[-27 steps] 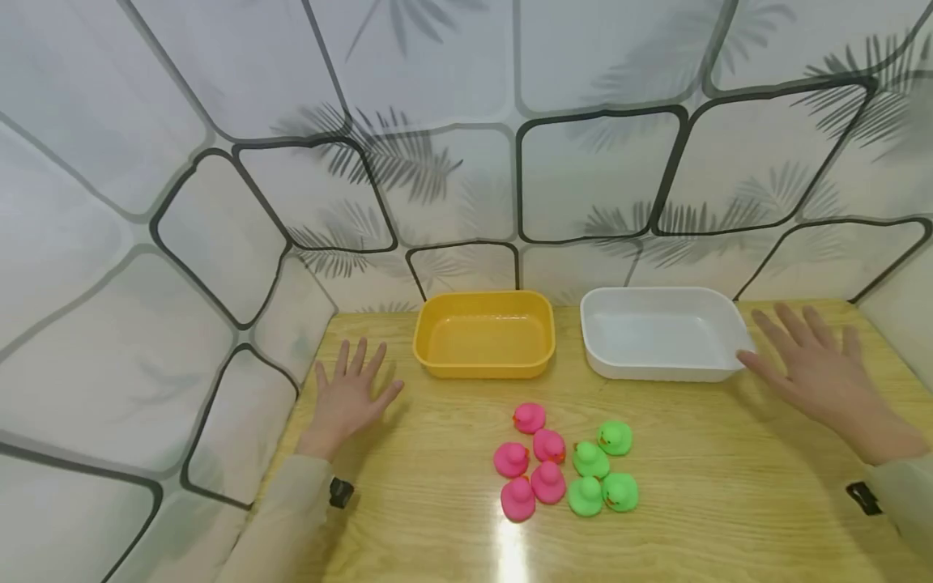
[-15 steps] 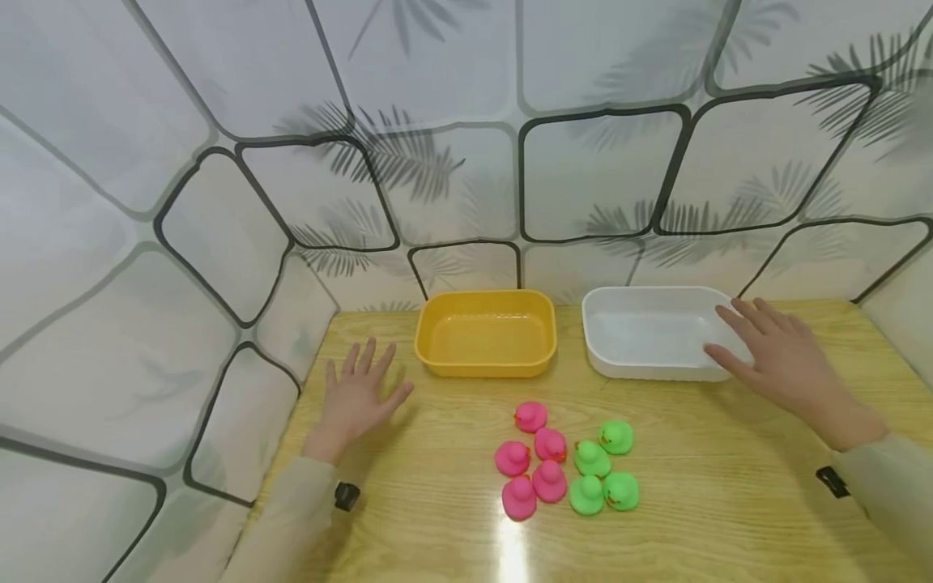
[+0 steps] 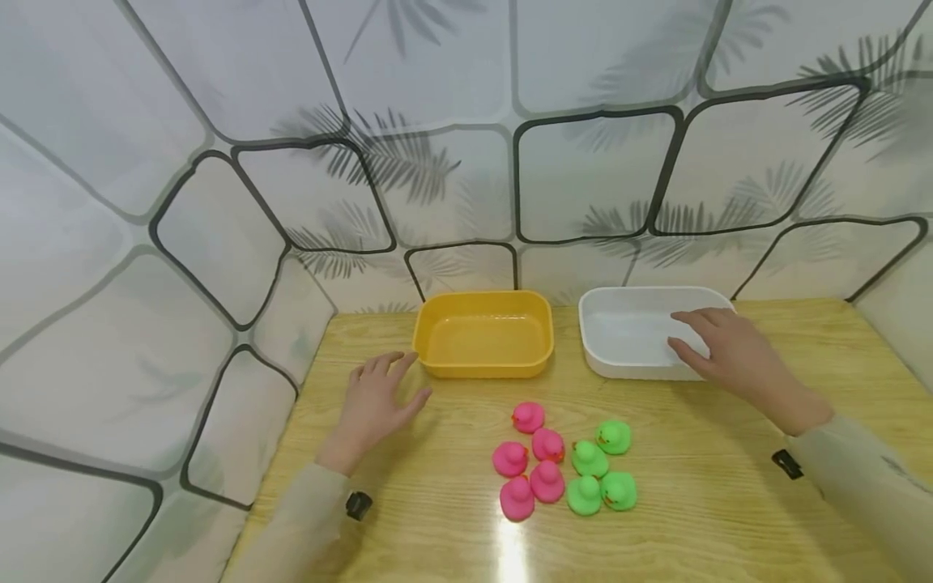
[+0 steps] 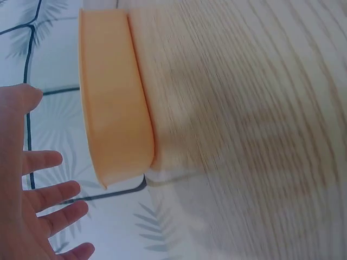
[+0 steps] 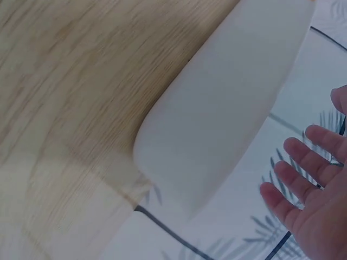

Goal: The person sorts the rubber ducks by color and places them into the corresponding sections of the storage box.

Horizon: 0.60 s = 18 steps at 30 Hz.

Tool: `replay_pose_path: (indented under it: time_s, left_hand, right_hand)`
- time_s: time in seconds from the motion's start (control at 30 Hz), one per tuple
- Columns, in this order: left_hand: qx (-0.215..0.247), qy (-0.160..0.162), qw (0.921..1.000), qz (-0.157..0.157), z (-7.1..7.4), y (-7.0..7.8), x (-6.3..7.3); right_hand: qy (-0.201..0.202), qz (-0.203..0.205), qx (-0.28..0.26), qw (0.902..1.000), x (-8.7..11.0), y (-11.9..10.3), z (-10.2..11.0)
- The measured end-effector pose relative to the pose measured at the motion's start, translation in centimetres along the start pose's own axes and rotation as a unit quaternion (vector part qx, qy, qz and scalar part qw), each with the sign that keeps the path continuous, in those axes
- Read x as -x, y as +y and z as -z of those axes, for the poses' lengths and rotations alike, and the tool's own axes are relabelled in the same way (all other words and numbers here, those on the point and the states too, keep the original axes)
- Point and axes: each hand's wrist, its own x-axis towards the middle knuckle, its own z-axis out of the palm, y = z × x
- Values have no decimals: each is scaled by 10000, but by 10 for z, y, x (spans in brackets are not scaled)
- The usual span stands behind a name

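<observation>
My left hand [image 3: 375, 405] hovers beside the near left corner of a yellow tray [image 3: 484, 368], holding nothing, its fingers spread and slightly bent. In the left wrist view the fingers show apart from the tray's side wall [image 4: 114, 97]. My right hand [image 3: 743, 356], with nothing in it, overlaps the right part of a white tray [image 3: 634, 368] in the head view. The right wrist view shows its loosely bent fingers apart from the white tray wall [image 5: 211, 103]. Nearer to me lie several pink rubber ducks [image 3: 547, 482] and, right of them, several green rubber ducks [image 3: 590, 459].
Both trays stand at the back of a light wooden table [image 3: 700, 518], against a wall [image 3: 452, 186] with a stone and fern pattern. A second wall panel [image 3: 146, 356] runs along the left side.
My right hand has moved left from beside the white tray to over its right part. My left hand has shifted slightly right toward the yellow tray. Trays and ducks stay put.
</observation>
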Motion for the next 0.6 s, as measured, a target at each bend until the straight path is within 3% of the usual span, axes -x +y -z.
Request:
replay_pose_path:
  time_s: [0.6]
  left_hand:
    - [291,118,9964,-781,-14,38,-5]
  right_hand:
    - [-569,249,-218,9978,-37,-26,-12]
